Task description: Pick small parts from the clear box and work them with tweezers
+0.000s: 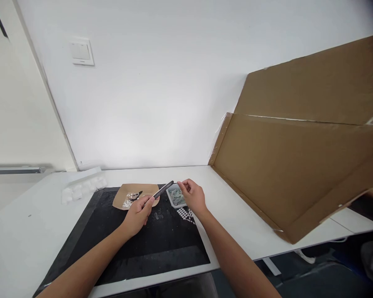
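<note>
My left hand (137, 215) is closed around a slim dark pen-like tool (163, 190), its tip angled up and to the right over the black mat (136, 244). My right hand (193, 196) hovers just right of the tool's tip with fingers pinched together; whatever they hold is too small to make out. Directly under the right hand lies a small grey tray (175, 195) with pale bits in it. A brown paper piece (136, 194) with small white parts and a dark clip lies behind the left hand.
A sheet of small white dots (185, 215) lies on the mat near my right wrist. A white foam holder (83, 188) sits at the back left. A large cardboard panel (298, 165) leans on the table's right side. A wall switch (81, 52) is above.
</note>
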